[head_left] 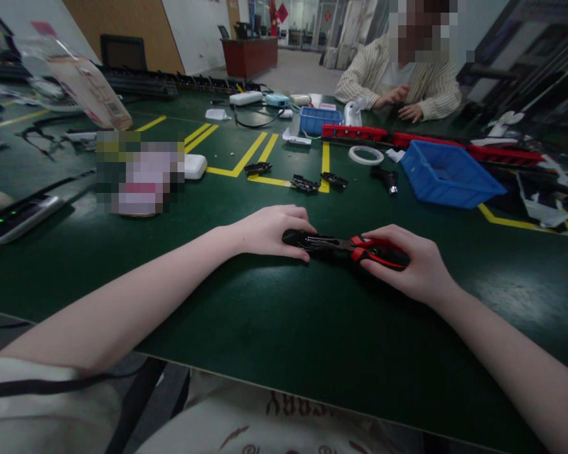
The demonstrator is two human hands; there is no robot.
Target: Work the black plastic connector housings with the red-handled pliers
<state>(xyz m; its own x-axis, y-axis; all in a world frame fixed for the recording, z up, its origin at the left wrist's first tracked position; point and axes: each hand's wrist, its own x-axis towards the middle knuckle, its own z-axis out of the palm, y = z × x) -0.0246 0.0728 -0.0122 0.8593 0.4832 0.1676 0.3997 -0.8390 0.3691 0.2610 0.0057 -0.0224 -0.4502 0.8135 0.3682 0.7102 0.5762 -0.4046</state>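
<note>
My left hand (277, 231) is closed around a small black part (293, 238) low over the green table, its thumb and fingers on either side. In my right hand (409, 261) are red-handled pliers (381, 253), pointing left. Their dark jaws (343, 244) meet thin metal pieces at the right end of the black part; whether they grip them I cannot tell. Beyond my hands lie three similar small black parts, one at the left (258, 168), one in the middle (305, 183) and one to the right (334, 180).
A blue bin (449, 173) stands right of a black tool with a shiny tip (386, 180) and a roll of white tape (366, 155). To the left are a phone (144, 180), a white case (194, 166) and a bottle (92, 88). Across the table (265, 328) sits a person (402, 75).
</note>
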